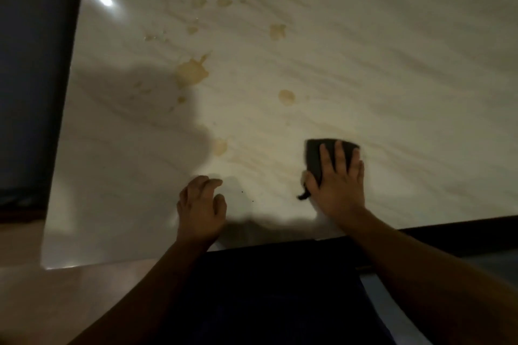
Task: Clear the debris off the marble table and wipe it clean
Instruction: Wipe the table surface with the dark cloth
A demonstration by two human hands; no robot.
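The pale marble table (364,78) fills most of the view and carries several yellow-brown spill stains, the largest (192,73) left of centre and a round one (286,97) near the middle. My right hand (339,185) presses a dark cloth (316,157) flat on the marble near the front edge, fingers spread and straight over it. My left hand (200,204) rests on the table near the front edge with its fingers loosely curled, holding nothing. A small stain (220,146) lies just beyond my left hand.
A dark blue surface (33,78) borders the table's left edge. A few tiny dark specks (242,192) lie between my hands. Brownish floor (56,302) shows at lower left, and my dark clothing (266,302) is below the front edge.
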